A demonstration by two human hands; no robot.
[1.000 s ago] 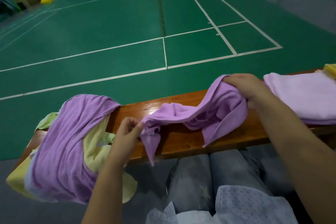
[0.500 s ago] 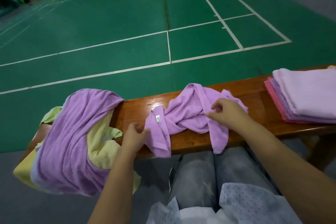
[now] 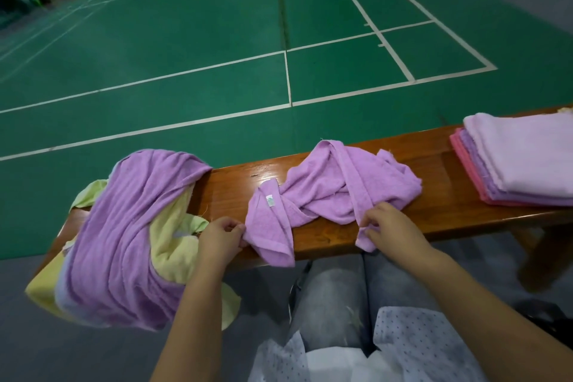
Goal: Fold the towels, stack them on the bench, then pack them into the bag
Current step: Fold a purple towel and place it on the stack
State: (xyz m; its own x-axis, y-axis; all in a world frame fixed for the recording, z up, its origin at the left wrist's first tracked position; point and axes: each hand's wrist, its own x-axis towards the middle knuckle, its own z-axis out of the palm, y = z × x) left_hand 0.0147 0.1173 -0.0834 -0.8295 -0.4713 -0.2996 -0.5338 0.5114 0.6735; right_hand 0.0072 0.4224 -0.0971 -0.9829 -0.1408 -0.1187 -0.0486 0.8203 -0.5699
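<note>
A crumpled purple towel (image 3: pixel 328 189) lies across the middle of the wooden bench (image 3: pixel 434 205), its near edge hanging over the front. My left hand (image 3: pixel 221 237) pinches its left corner at the bench's front edge. My right hand (image 3: pixel 389 226) pinches a hemmed strip of the same towel near its right side. A stack of folded towels (image 3: pixel 524 161), pale pink on top with purple and pink beneath, rests on the bench at the right. A heap of unfolded purple and yellow towels (image 3: pixel 130 236) drapes over the bench's left end. No bag is in view.
My knees in grey trousers (image 3: pixel 335 298) sit just under the bench's front edge. Beyond the bench stretches a green court floor with white lines (image 3: pixel 288 77). A bench leg (image 3: pixel 539 257) stands at the right.
My right hand has come down from the towel's far raised edge to its near edge. The towel has dropped from a stretched span into a crumpled heap on the bench. My left hand keeps its corner.
</note>
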